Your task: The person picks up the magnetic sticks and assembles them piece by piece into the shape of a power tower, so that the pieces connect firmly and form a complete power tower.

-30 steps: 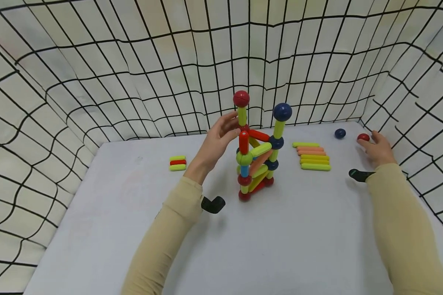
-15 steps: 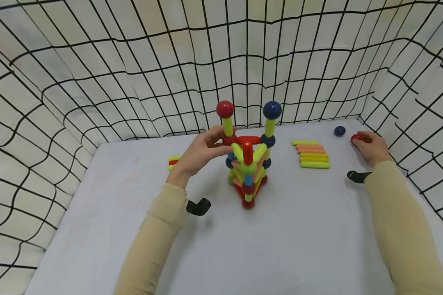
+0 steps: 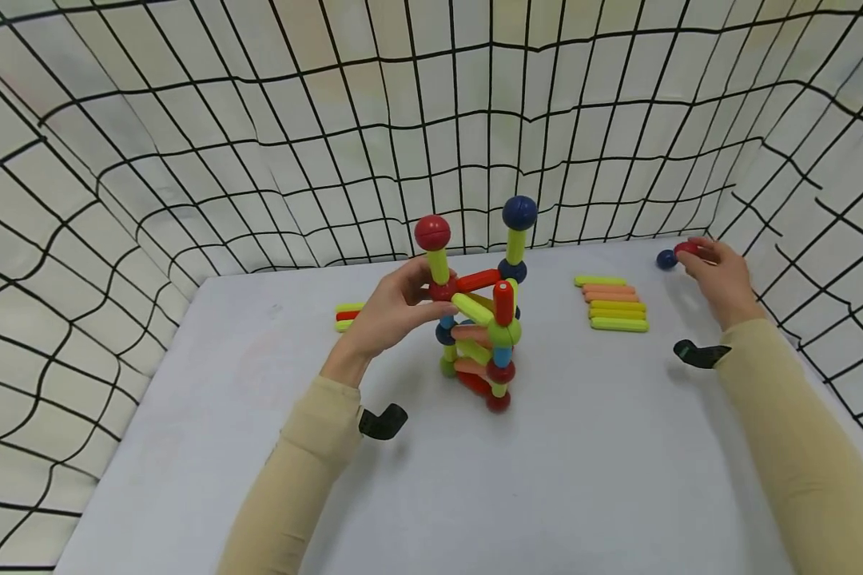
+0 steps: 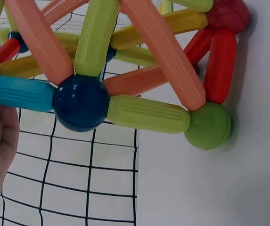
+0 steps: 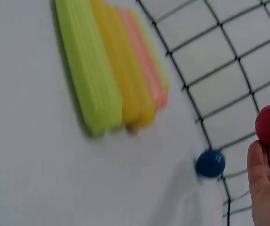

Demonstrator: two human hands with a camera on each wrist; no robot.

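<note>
A tower of magnetic sticks and balls [image 3: 503, 329] stands on the white table, with red, green, blue, yellow and orange parts. My left hand [image 3: 391, 307] grips its upper left corner around the red ball [image 3: 443, 289]. Above that corner a green stick carries another red ball [image 3: 432, 232]; a dark blue ball [image 3: 520, 213] tops the post to the right. At the far right, my right hand [image 3: 722, 279] pinches a loose red ball [image 5: 268, 126] between thumb and fingers. A loose dark blue ball [image 5: 210, 163] lies just left of it.
Several sticks in green, orange and yellow [image 3: 618, 307] lie in a row right of the tower. A few green and red sticks [image 3: 347, 315] lie left, partly behind my left hand. Black netting over white cloth [image 3: 316, 144] encloses the table's back and sides.
My left hand has taken hold of the tower's corner and turned the tower, shifting it slightly left. My right hand has taken the red ball and moved it left toward the blue one.
</note>
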